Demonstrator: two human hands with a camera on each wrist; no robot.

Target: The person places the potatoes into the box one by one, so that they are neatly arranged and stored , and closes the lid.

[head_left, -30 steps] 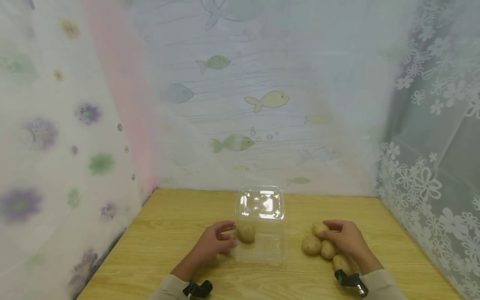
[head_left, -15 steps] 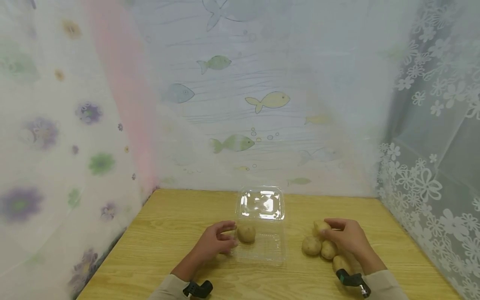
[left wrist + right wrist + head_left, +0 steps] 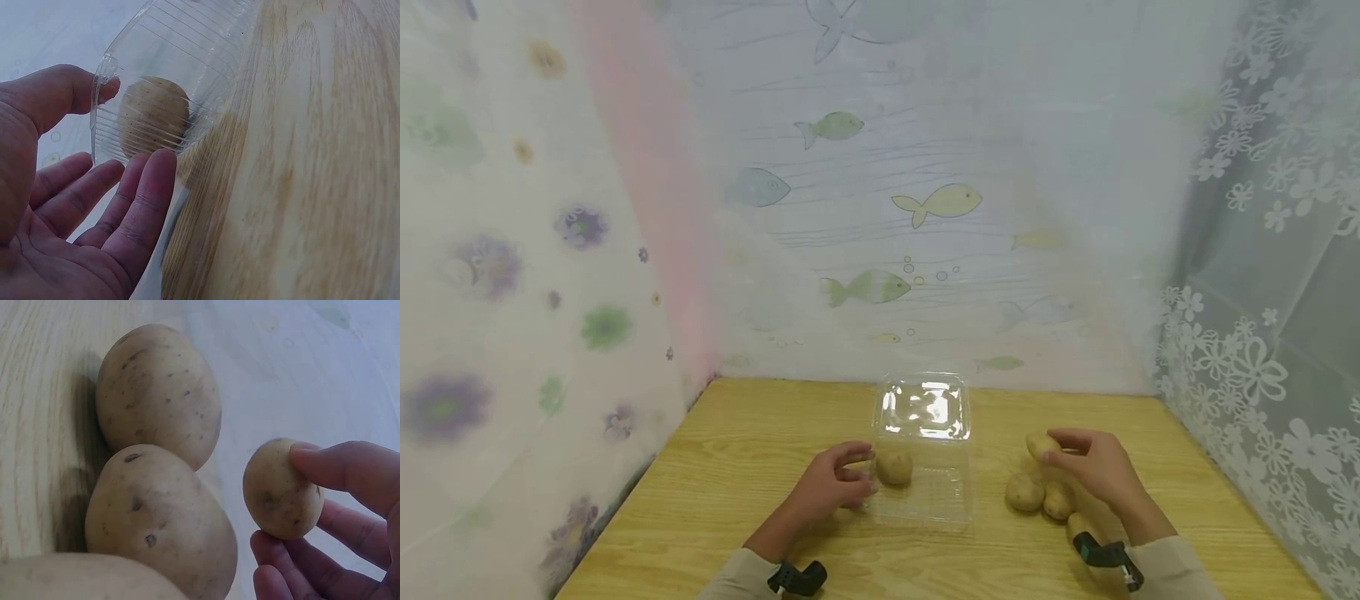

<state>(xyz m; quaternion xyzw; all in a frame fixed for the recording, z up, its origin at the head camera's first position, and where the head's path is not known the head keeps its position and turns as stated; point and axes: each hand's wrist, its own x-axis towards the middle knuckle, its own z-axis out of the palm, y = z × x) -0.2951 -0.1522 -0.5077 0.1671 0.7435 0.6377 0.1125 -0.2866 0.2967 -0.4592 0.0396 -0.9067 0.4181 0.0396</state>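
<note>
A clear plastic clamshell container [image 3: 925, 504] lies with its lid swung back, one potato [image 3: 895, 467] inside at the left. At its left side is my left hand [image 3: 831, 482]; in the left wrist view, the thumb laps over the rim and the fingers lie along the outer wall. My right hand [image 3: 1101, 471] pinches a small potato [image 3: 281, 490] between thumb and fingers, lifted beside the others. Below it on the table sit a round potato [image 3: 1024, 492], a second potato [image 3: 1059, 501] and a third potato [image 3: 1078, 529], partly covered by the wrist camera.
The wooden table [image 3: 730, 467] runs back to a hanging fish-print curtain [image 3: 850, 233]. Flower-print sheeting [image 3: 497, 333] closes off the left, and a lace-patterned curtain [image 3: 1262, 375] the right. A camera is strapped to each wrist.
My right hand has risen slightly, lifting the small potato up off the group. My left hand has stayed at the container's side.
</note>
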